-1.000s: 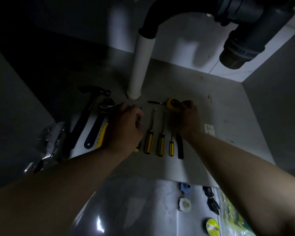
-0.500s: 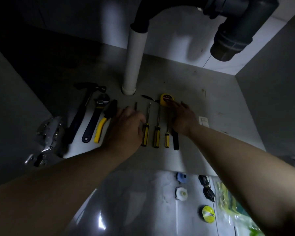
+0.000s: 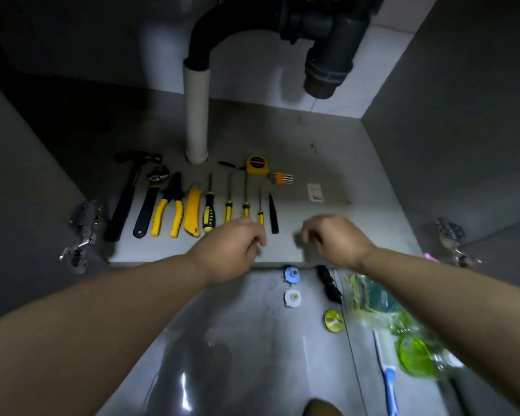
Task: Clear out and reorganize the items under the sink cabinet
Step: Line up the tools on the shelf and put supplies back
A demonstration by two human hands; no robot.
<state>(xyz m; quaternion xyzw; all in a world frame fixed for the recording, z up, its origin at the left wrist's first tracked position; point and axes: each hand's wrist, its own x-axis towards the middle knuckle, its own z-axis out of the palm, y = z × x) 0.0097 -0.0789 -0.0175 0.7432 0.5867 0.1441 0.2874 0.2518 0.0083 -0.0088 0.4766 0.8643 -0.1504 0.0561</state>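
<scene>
White drainpipe (image 3: 196, 115), grey trap (image 3: 327, 64)

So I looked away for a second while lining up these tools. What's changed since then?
Both hands drew back toward the cabinet's front edge. The right hand let go of the tape measure, and the left hand came off the screwdrivers. The tool row, from the hammer to the screwdrivers, stayed put.

blurred fingers (image 3: 309, 231) of right hand (image 3: 338, 240); screwdriver handles (image 3: 246, 210) partly behind left hand (image 3: 233, 249)
</scene>
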